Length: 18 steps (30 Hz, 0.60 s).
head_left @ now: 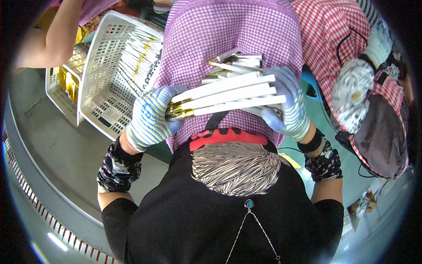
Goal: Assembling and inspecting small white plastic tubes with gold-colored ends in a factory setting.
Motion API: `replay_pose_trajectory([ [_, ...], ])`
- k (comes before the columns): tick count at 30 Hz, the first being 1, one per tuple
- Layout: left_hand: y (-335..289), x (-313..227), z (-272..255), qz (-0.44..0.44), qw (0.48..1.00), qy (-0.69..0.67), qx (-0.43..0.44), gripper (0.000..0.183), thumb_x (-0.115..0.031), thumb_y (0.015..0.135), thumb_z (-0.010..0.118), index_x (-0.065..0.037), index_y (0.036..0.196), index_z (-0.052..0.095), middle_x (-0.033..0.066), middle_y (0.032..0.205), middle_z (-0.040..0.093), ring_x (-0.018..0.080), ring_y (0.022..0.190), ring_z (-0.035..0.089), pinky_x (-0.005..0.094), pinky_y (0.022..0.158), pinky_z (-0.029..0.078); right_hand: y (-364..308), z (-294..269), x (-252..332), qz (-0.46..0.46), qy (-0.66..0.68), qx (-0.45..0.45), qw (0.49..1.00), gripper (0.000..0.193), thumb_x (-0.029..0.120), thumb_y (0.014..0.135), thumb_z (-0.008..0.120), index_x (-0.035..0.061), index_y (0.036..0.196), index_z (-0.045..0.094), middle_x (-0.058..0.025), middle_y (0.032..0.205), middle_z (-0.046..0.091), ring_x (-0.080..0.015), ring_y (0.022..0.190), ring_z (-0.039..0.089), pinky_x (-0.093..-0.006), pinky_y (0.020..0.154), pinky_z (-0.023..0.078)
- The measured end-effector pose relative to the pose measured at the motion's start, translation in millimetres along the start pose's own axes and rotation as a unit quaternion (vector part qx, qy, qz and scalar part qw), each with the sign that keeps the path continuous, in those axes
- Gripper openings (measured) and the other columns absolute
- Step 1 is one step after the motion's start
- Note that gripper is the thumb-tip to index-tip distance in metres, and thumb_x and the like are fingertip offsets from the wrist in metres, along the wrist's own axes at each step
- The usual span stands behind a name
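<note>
Aligning white-handled paintbrushes (233, 97) mid-frame, apparently.
Left hand (151, 116) pinches ferrules (187, 113); right hand (290, 103) meets handle ends (280, 99), closure unclear; levelling likely needs both.

White, gold-banded sticks (229, 97), slightly fanned

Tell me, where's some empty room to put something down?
Bare floor shows between the white basket and the flowered left cuff. A narrower green patch lies between the right hand and the red checked cloth. The lap is crowded: white sticks span from the left hand to the right.
</note>
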State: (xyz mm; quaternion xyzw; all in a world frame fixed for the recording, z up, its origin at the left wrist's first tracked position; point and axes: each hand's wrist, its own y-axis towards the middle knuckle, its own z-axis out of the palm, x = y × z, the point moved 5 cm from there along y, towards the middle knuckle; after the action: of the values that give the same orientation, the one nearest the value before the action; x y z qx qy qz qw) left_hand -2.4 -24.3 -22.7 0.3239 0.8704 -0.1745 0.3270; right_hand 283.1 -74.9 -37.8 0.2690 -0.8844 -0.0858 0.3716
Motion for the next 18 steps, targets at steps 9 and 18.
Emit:
replay_pose_trajectory([
  [9, 32, -28, 6, -0.235, 0.802, -0.519, 0.179, 0.057, -0.007, 0.069, 0.072, -0.002, 0.123, 0.055, 0.0056, 0.092, 0.064, 0.0145, 0.082, 0.062, 0.0274, 0.075, 0.050, 77, -18, -57, 0.175, 0.526, -0.273, 0.786, 0.055, 0.048, 0.102, 0.042, 0.0047, 0.136, 0.051, -0.0135, 0.133, 0.057, -0.0196, 0.121, 0.056, -0.0336, 0.100, 0.048],
  [18, 34, -41, 30, -0.190, 0.614, -0.727, 0.242, 0.061, -0.009, 0.087, 0.069, -0.005, 0.142, 0.041, 0.0076, 0.103, 0.065, 0.0168, 0.095, 0.062, 0.0293, 0.081, 0.051, 175, 6, -12, 0.091, 0.514, 0.074, 0.850, 0.044, 0.042, 0.100, 0.051, 0.0022, 0.111, 0.068, -0.0081, 0.105, 0.071, -0.0172, 0.096, 0.069, -0.0319, 0.089, 0.055],
])
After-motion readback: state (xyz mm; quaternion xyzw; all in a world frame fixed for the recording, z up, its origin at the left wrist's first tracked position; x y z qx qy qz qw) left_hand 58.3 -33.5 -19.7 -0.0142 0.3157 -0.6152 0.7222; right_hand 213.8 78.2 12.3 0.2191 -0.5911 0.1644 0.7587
